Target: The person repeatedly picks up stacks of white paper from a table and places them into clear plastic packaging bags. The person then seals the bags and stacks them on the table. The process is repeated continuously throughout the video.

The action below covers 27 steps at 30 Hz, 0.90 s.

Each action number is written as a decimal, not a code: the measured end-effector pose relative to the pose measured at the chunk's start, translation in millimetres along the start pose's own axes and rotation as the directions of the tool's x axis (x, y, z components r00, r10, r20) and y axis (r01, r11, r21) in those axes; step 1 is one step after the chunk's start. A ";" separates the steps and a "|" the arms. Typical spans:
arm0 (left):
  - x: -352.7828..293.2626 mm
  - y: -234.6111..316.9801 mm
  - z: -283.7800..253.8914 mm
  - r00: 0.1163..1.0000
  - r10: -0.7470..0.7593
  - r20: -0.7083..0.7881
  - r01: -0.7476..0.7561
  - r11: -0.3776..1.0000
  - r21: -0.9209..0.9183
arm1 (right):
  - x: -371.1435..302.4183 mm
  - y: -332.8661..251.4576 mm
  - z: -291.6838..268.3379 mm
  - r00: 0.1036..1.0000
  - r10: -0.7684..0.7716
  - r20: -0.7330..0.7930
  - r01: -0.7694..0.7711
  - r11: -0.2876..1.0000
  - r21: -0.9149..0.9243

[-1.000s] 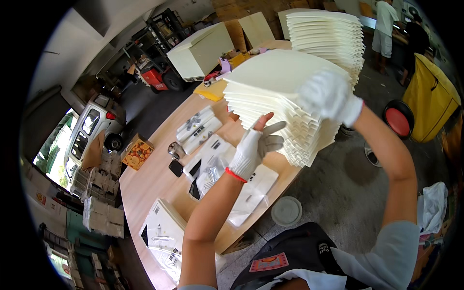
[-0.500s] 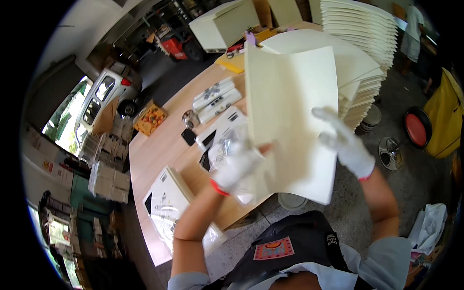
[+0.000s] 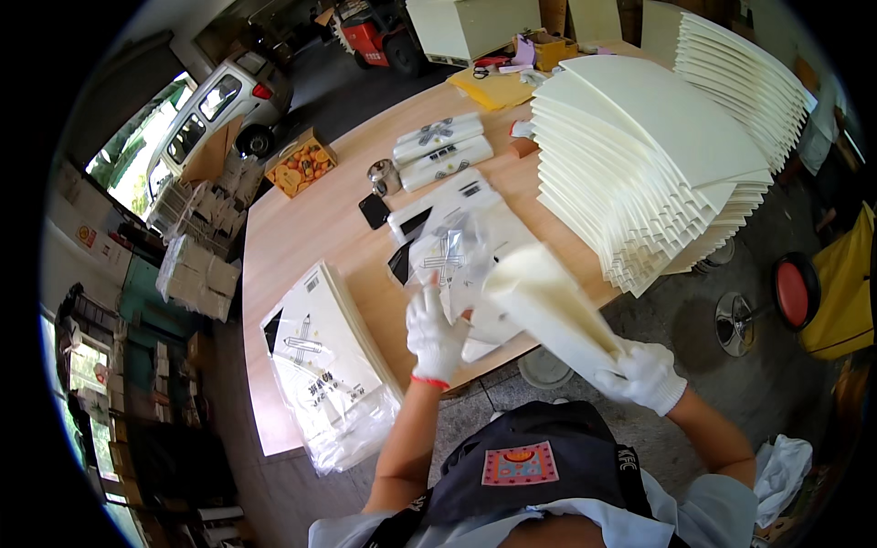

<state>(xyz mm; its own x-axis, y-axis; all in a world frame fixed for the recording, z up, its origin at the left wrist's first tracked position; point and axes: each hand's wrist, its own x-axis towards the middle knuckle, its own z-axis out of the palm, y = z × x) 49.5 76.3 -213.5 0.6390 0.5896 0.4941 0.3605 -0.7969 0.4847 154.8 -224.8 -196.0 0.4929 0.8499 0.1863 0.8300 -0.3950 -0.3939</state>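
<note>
Gripping a thin, cream-coloured, rectangular sheet (image 3: pixel 553 306) of foam-like or card-like material at its near end, the right hand (image 3: pixel 647 373), in a white knitted glove, has its fingers closed over the edge. The sheet is bent lengthwise into a loose trough and held in the air, left of the tall, fanned stack of similar cream-coloured sheets (image 3: pixel 630 164) and nearer the person. The left hand (image 3: pixel 437 336), in a white knitted glove with a red wristband and a bare thumb tip, is farther left of the stack, its fingers extended and clasping nothing; whether they touch the clear-wrapped, flat white packet printed with pencils (image 3: pixel 448 251), also left of the stack, cannot be told. Judged from its curve, the sheet should prove light and springy, flexing easily across its width, stiffer along the bend, and inclined to open out on release. Its smooth face may slip against knitted fabric, and a hard pinch might crease it or dent a corner. A broad, light hold with flat fingers along both long edges seems the soundest; in the stack, the staggered corners should offer ready places for separating one sheet.
</note>
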 end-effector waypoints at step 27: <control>43.8 -41.6 -58.7 0.847 0.010 0.531 0.472 0.447 -0.760 | 59.0 -11.7 23.9 0.903 -0.417 0.107 0.429 0.852 -0.301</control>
<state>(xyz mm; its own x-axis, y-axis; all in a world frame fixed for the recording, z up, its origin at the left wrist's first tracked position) 22.6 143.0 -169.7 0.9061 0.4213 0.0399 -0.0540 0.0217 0.9983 168.0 -161.6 -201.8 0.0709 0.9692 0.2361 0.9970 -0.0766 0.0151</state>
